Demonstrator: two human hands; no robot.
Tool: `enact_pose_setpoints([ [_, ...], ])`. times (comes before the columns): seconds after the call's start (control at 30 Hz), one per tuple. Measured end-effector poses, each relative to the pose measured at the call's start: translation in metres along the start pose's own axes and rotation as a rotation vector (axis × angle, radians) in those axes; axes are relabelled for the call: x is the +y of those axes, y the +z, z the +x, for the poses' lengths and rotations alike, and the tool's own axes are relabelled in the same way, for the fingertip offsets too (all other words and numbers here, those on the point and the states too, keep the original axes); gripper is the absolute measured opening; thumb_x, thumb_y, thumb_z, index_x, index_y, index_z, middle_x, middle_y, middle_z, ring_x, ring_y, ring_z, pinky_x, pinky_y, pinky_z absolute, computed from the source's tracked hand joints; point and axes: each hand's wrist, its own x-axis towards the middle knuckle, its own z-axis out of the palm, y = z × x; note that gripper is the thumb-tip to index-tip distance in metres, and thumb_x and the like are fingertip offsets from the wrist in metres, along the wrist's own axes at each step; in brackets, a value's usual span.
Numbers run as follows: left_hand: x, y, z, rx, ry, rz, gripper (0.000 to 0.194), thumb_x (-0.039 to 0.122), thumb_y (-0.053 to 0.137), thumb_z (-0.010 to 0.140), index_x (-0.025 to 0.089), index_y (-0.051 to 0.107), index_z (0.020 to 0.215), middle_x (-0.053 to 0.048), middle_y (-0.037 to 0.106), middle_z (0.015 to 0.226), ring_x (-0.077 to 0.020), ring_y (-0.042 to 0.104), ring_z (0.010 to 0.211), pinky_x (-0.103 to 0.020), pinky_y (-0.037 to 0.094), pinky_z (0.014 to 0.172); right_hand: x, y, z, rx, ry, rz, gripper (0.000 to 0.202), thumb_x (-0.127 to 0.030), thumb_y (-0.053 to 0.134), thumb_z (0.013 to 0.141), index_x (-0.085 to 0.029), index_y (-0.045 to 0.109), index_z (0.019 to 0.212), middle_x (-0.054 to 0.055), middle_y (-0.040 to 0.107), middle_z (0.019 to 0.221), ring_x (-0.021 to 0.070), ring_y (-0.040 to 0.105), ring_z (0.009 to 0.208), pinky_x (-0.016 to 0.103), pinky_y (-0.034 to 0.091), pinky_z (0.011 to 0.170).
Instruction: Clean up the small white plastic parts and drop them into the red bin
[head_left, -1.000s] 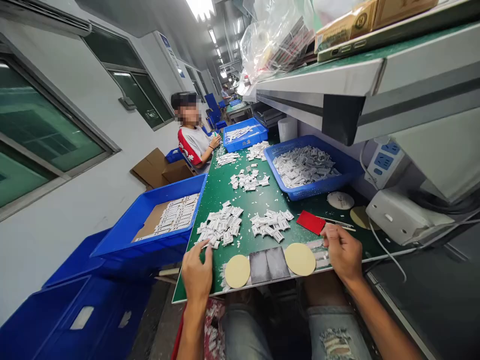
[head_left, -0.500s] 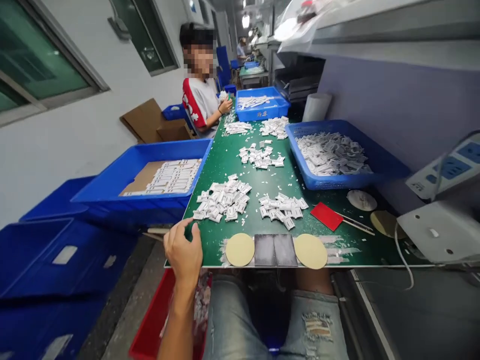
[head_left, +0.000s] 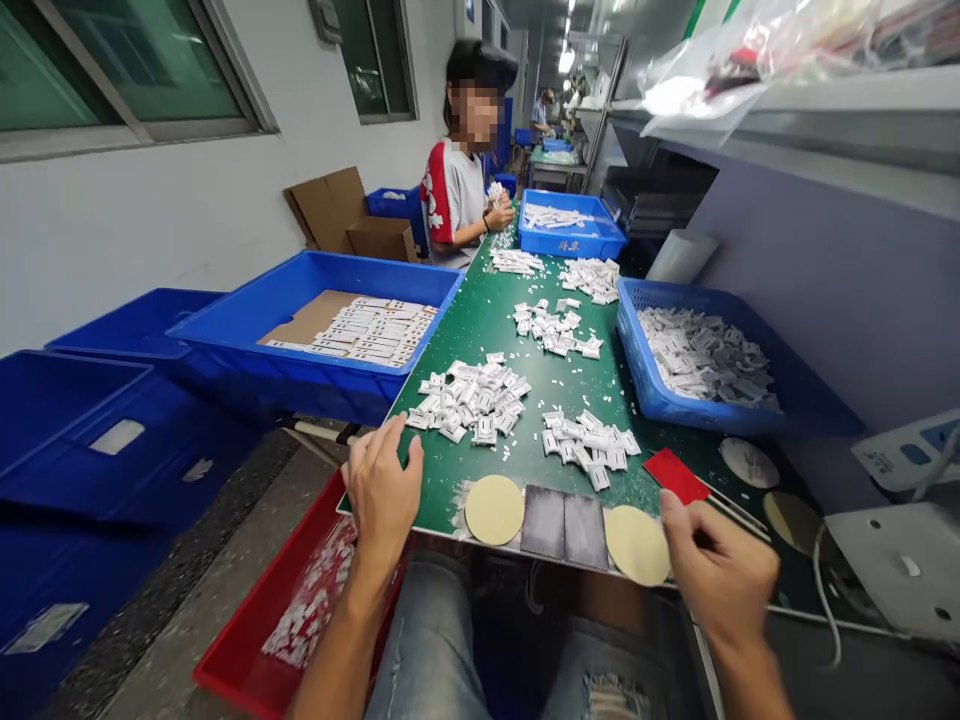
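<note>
My left hand (head_left: 386,480) rests at the near left corner of the green table, fingers stretched and thumb apart, holding nothing. Just beyond its fingertips lies a pile of small white plastic parts (head_left: 472,400). My right hand (head_left: 720,565) is over the near edge on the right, its fingers curled into a loose fist with nothing visible in it. Close to it are a pale yellow disc (head_left: 636,545) and a red piece (head_left: 675,475) by thin sticks. Two dark rectangular pads (head_left: 564,527) lie between that disc and another yellow disc (head_left: 495,510). A second pile of white parts (head_left: 590,447) sits behind them.
A blue basket of white parts (head_left: 630,375) stands at the right. Left of the table is a blue bin (head_left: 225,310) with rows of white strips. Below is a red bin (head_left: 240,675). A person (head_left: 461,190) works at the far left side beside a blue tray (head_left: 574,243).
My right hand has come into view at the near right edge, beside the yellow disc. My left hand's fingers have straightened along the table corner. The view has shifted and tilted.
</note>
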Motion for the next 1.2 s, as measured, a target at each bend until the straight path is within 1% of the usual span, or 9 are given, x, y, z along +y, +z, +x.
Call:
enact_pose_setpoints([
  [0.07, -0.001, 0.002, 0.000, -0.041, 0.007, 0.040, 0.035, 0.030, 0.051, 0.091, 0.023, 0.062, 0.123, -0.008, 0.065, 0.125, -0.0293, 0.051, 0.115, -0.045, 0.036, 0.097, 0.001, 0.019, 0.002, 0.070, -0.021, -0.147, 0.049, -0.042, 0.057, 0.088, -0.019, 0.039, 0.049, -0.005, 0.031, 0.048, 0.0083, 0.028, 0.048, 0.027, 0.027, 0.053],
  [0.17, -0.002, 0.002, -0.001, -0.048, 0.016, 0.067, 0.032, 0.031, 0.050, 0.092, 0.023, 0.064, 0.119, -0.008, 0.066, 0.122, -0.0287, 0.053, 0.113, -0.043, 0.036, 0.095, 0.006, 0.033, 0.000, 0.127, 0.045, -0.222, 0.047, -0.045, 0.053, 0.090, -0.020, 0.039, 0.053, -0.005, 0.032, 0.051, 0.0094, 0.029, 0.051, 0.026, 0.029, 0.056],
  [0.37, 0.000, 0.000, -0.001, -0.057, 0.025, 0.150, 0.035, 0.034, 0.051, 0.091, 0.025, 0.063, 0.123, -0.010, 0.064, 0.112, -0.0283, 0.053, 0.107, -0.041, 0.036, 0.090, 0.012, 0.031, -0.004, 0.044, 0.060, -0.178, 0.048, -0.048, 0.050, 0.090, -0.021, 0.035, 0.053, -0.005, 0.029, 0.052, 0.0101, 0.027, 0.052, 0.025, 0.029, 0.056],
  [0.5, 0.002, 0.000, -0.001, -0.058, 0.011, 0.180, 0.027, 0.035, 0.052, 0.091, 0.025, 0.071, 0.107, -0.010, 0.061, 0.108, -0.0271, 0.052, 0.103, -0.039, 0.037, 0.087, 0.013, 0.030, -0.003, 0.129, 0.084, -0.114, 0.048, -0.047, 0.050, 0.091, -0.021, 0.035, 0.054, -0.006, 0.029, 0.053, 0.0099, 0.027, 0.052, 0.024, 0.030, 0.055],
  [0.67, 0.003, -0.002, -0.002, -0.024, 0.046, 0.166, 0.021, 0.031, 0.051, 0.091, 0.024, 0.070, 0.094, -0.009, 0.061, 0.121, -0.0288, 0.049, 0.113, -0.041, 0.035, 0.089, 0.005, 0.026, -0.009, 0.183, 0.052, 0.007, 0.048, -0.044, 0.053, 0.090, -0.021, 0.033, 0.053, -0.005, 0.027, 0.053, 0.0089, 0.028, 0.052, 0.024, 0.029, 0.054],
  [0.8, 0.004, -0.005, -0.002, -0.052, 0.051, 0.137, 0.019, 0.030, 0.050, 0.091, 0.022, 0.066, 0.097, -0.008, 0.067, 0.106, -0.0279, 0.052, 0.107, -0.042, 0.035, 0.089, -0.006, 0.022, -0.022, 0.159, -0.043, 0.093, 0.046, -0.039, 0.054, 0.090, -0.021, 0.034, 0.053, -0.005, 0.029, 0.053, 0.0088, 0.027, 0.051, 0.025, 0.027, 0.052],
  [0.93, 0.006, -0.007, -0.001, -0.041, 0.032, 0.104, 0.027, 0.032, 0.051, 0.090, 0.022, 0.064, 0.111, -0.010, 0.066, 0.106, -0.0300, 0.052, 0.105, -0.046, 0.036, 0.089, -0.016, 0.019, -0.035, 0.111, -0.072, 0.156, 0.044, -0.034, 0.055, 0.090, -0.020, 0.036, 0.053, -0.005, 0.031, 0.054, 0.0086, 0.028, 0.052, 0.026, 0.027, 0.053],
  [1.1, 0.010, -0.019, -0.003, -0.058, 0.038, 0.053, 0.025, 0.035, 0.051, 0.089, 0.019, 0.069, 0.095, -0.013, 0.063, 0.100, -0.0325, 0.053, 0.102, -0.051, 0.039, 0.088, -0.030, 0.015, -0.046, 0.002, -0.058, 0.214, 0.043, -0.037, 0.052, 0.093, -0.023, 0.038, 0.054, -0.003, 0.033, 0.052, 0.0114, 0.033, 0.051, 0.028, 0.029, 0.050],
  [1.2, 0.021, -0.029, -0.021, -0.046, 0.064, -0.024, 0.028, 0.036, 0.046, 0.092, 0.017, 0.067, 0.097, -0.014, 0.062, 0.107, -0.0321, 0.053, 0.107, -0.052, 0.039, 0.094, -0.044, 0.012, -0.052, -0.083, -0.123, 0.191, 0.039, -0.033, 0.050, 0.095, -0.024, 0.048, 0.057, -0.002, 0.043, 0.052, 0.0126, 0.042, 0.049, 0.029, 0.035, 0.051],
])
